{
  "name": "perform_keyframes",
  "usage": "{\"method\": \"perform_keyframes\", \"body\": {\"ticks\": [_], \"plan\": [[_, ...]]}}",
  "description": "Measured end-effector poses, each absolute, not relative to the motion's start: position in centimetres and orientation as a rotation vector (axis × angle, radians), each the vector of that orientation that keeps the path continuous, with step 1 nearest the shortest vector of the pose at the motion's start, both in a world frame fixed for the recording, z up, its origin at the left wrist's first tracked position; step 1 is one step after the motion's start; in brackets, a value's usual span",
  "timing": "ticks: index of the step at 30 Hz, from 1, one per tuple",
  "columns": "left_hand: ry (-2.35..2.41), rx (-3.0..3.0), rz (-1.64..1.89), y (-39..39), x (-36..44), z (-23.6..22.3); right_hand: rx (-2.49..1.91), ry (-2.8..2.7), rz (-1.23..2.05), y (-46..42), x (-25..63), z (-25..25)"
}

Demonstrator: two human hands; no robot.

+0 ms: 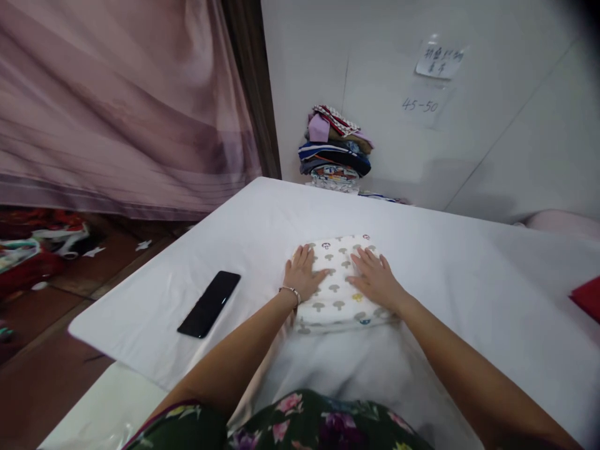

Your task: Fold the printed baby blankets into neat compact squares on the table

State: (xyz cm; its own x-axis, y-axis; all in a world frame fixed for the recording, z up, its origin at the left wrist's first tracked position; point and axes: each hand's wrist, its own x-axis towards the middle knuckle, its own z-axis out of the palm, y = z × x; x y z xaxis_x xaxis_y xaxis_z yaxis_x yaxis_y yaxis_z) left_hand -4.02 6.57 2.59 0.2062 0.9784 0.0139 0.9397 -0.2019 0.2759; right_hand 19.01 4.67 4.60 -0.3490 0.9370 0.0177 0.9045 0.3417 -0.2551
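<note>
A folded white cloth (pixel 334 305) printed with grey mushrooms, and a few coloured ones, lies flat in front of me on the white table. My left hand (pixel 304 274) rests on its left side, palm down with the fingers spread; a bracelet circles that wrist. On the cloth's right side lies my right hand (pixel 375 279), also palm down with fingers apart. Both hands press on the top of the cloth without gripping it. Several folded layers show along the near edge.
A black phone (pixel 209 304) lies left on the white table (pixel 262 219). Behind the far edge rises a stack of folded clothes (pixel 335 147) against the wall. A pink curtain (pixel 117 100) hangs at left. Something red (pixel 587 299) sits at the right edge.
</note>
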Motion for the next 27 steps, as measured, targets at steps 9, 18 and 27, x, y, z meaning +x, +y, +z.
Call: {"method": "perform_keyframes", "body": {"ticks": [9,18,27], "plan": [[1.761,2.165,0.362,6.7,-4.3,3.8,-1.677,-1.996,0.648,2.5,22.1,4.3],[1.209,2.651,0.616,-1.7,-7.1,5.3,-1.489,-1.968,0.328,-6.0,25.5,2.8],[1.196,2.8,0.642,-3.3,-7.8,3.4,-1.675,-2.098,0.271,-5.9,26.0,2.1]]}}
